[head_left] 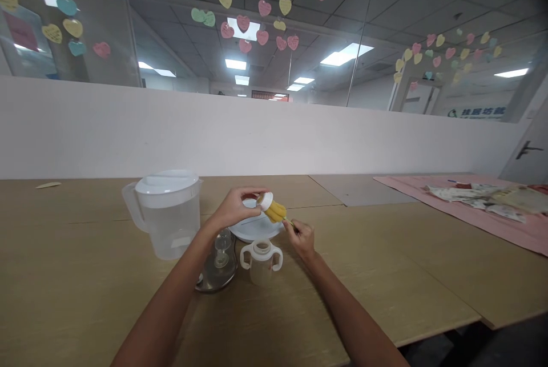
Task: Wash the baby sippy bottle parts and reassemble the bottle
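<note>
Between finger and thumb, my left hand (240, 206) grips a white bottle collar (266, 201). My right hand (302, 238) is closed on the thin green handle of a sponge brush, whose yellow sponge head (276, 212) points up and left into or against the collar; how far in, I cannot tell. Below both hands, a clear baby bottle with two white handles (262, 264) stands upright, its mouth uncovered. Behind it lies a white plate (248, 233), partly covered by my left hand. A metal tray (218, 277) with a small clear dome-shaped cap (222, 248) sits beside my left forearm.
A large clear pitcher (169, 216) with a white lid stands to the left. On the right, a pink cloth (454, 216) carries crumpled fabric (488, 198). The wooden table (385, 275) meets a white wall (274, 138), and its front edge shows at lower right.
</note>
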A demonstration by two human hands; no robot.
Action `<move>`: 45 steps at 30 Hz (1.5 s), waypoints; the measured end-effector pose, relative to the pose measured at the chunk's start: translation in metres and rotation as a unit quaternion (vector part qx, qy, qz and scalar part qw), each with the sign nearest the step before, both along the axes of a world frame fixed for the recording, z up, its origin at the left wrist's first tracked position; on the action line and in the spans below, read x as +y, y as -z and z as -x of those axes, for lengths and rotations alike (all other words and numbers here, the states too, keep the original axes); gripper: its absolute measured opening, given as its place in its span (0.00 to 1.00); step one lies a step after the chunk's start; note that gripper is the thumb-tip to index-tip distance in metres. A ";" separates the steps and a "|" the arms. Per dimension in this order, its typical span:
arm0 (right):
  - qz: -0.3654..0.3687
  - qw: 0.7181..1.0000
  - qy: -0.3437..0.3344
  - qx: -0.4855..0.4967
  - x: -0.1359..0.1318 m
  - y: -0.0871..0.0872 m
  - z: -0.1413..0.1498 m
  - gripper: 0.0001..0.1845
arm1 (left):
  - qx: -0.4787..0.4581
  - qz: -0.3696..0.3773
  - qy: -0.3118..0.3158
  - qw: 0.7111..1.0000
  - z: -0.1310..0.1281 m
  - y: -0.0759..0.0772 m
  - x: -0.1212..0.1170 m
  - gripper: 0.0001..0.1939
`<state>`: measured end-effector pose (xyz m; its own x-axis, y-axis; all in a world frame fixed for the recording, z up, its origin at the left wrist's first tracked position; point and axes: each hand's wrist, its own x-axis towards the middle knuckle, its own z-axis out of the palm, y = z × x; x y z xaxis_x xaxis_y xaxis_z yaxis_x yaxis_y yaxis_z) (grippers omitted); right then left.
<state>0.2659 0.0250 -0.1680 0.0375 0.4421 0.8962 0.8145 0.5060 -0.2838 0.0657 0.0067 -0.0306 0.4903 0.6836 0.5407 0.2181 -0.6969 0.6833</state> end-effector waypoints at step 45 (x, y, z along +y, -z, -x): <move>0.079 0.978 0.186 -0.059 0.010 0.000 -0.014 0.32 | 0.495 0.233 -0.296 0.783 0.020 0.017 0.003 0.08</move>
